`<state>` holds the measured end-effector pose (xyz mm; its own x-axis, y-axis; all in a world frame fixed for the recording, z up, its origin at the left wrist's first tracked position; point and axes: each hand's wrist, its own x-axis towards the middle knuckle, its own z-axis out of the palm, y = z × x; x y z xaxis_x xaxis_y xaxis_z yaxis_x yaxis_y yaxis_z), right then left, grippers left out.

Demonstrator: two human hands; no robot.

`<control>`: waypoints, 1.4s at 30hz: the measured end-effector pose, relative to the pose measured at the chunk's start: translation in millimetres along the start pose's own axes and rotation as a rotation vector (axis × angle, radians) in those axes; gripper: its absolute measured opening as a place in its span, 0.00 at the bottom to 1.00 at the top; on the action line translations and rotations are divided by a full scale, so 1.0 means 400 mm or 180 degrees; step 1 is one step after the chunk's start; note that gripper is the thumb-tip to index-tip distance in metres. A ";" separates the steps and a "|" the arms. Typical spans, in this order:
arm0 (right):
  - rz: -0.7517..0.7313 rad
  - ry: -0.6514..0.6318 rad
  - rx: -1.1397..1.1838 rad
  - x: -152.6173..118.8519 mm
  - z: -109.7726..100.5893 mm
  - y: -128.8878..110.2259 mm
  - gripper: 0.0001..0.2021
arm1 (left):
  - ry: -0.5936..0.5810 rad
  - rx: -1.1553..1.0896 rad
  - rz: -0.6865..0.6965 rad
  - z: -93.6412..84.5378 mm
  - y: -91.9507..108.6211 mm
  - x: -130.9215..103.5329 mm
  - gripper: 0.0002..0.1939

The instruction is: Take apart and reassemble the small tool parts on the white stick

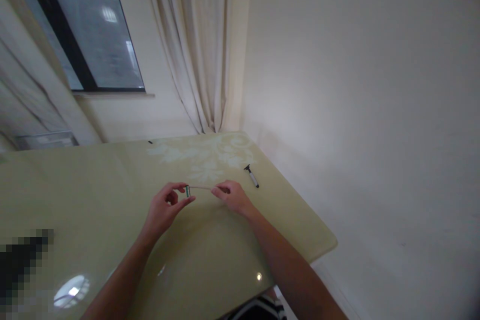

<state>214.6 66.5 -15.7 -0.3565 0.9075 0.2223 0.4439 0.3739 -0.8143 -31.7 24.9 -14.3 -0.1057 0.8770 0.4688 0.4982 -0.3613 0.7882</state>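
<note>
Near the middle of the table, my left hand (167,206) pinches a small razor cartridge (188,191), green and white with dark edges, between thumb and fingertips. My right hand (231,196) is closed on the right end of a thin pale stick (200,187). The stick's left end reaches the top of the cartridge; whether they touch is too small to tell. Beyond my right hand, a razor (252,177) with a black head and a grey and black handle lies on the table.
The glossy pale green table (292,215) has a rounded right corner near the wall. A small dark object (150,142) lies at its far edge. Curtains (202,50) hang behind it. A pixelated dark patch (22,260) covers the lower left.
</note>
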 end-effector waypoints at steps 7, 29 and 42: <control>-0.0070 -0.0044 -0.0021 0.000 -0.001 -0.001 0.13 | 0.0015 -0.0067 -0.0012 0.002 0.010 0.001 0.22; -0.0152 -0.0053 -0.0154 0.003 0.000 0.004 0.14 | 0.0035 -0.0050 -0.0012 0.000 0.009 0.002 0.22; -0.0077 -0.0174 -0.0092 0.004 0.001 0.008 0.14 | 0.0009 -0.0110 0.0048 0.001 -0.004 0.002 0.22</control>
<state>214.9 69.2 -18.3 -0.4115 0.8865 0.2115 0.4579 0.4017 -0.7931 -32.2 26.3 -15.2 -0.1008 0.8704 0.4819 0.4699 -0.3853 0.7942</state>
